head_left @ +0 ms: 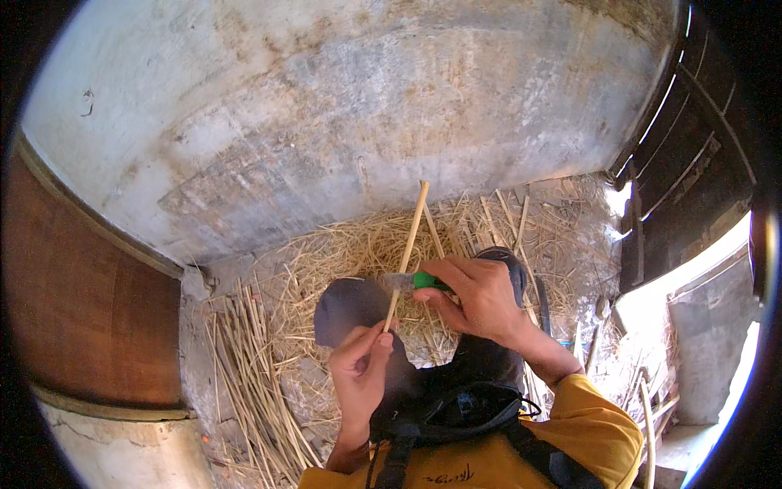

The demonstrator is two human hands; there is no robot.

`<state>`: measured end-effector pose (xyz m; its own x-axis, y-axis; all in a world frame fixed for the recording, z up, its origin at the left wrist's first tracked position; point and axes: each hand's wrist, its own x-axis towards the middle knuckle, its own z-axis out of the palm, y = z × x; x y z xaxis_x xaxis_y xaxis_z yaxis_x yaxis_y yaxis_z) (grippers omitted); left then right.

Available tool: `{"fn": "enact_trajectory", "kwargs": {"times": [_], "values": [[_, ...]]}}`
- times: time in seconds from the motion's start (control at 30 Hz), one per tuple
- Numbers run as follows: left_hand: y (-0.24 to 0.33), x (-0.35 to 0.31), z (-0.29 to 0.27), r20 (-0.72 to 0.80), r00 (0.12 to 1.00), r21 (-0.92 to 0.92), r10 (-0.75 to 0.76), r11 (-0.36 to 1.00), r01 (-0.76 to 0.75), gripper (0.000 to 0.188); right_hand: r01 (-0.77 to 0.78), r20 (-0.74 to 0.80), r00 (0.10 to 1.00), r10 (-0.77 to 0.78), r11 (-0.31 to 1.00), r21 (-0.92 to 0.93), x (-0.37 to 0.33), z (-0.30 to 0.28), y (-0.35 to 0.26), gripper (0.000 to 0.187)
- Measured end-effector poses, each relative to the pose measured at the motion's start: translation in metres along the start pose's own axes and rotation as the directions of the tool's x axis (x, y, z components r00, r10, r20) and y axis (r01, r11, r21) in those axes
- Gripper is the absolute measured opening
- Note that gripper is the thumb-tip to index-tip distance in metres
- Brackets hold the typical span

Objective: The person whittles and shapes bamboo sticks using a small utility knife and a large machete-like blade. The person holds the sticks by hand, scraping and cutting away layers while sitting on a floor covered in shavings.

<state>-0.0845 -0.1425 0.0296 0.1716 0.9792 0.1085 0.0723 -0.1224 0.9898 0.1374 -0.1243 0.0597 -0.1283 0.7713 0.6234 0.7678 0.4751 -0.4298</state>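
A thin pale bamboo strip (414,232) slants up and away in front of me, its near end pinched in the fingers of my left hand (358,371). My right hand (476,297) is closed round the green handle of a knife (425,280). The knife's grey blade points left and lies across the strip, a little above my left fingertips. Both hands are over my lap, between my knees. Most of the handle is hidden inside my right fist.
Curly shavings (350,244) cover the floor ahead. A bundle of long thin sticks (261,383) lies at the left, beside a brown wooden panel (90,293). A stained wall (391,106) rises ahead. Dark boards (684,155) stand at the right. A black bag (464,407) sits at my waist.
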Motion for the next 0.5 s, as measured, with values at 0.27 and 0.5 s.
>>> {"fn": "enact_trajectory", "kwargs": {"times": [0.27,0.5], "values": [[0.000,-0.002,0.007,-0.061,0.968,0.283,0.245,0.934,-0.219,0.020,-0.074,-0.131,0.989,0.071,0.997,-0.016,0.003,-0.007,0.011,0.029],[-0.012,-0.004,0.008,-0.095,0.950,0.297,0.299,0.919,-0.259,0.019,-0.084,-0.087,0.993,0.084,0.996,-0.003,0.005,0.001,0.032,0.029]]}}
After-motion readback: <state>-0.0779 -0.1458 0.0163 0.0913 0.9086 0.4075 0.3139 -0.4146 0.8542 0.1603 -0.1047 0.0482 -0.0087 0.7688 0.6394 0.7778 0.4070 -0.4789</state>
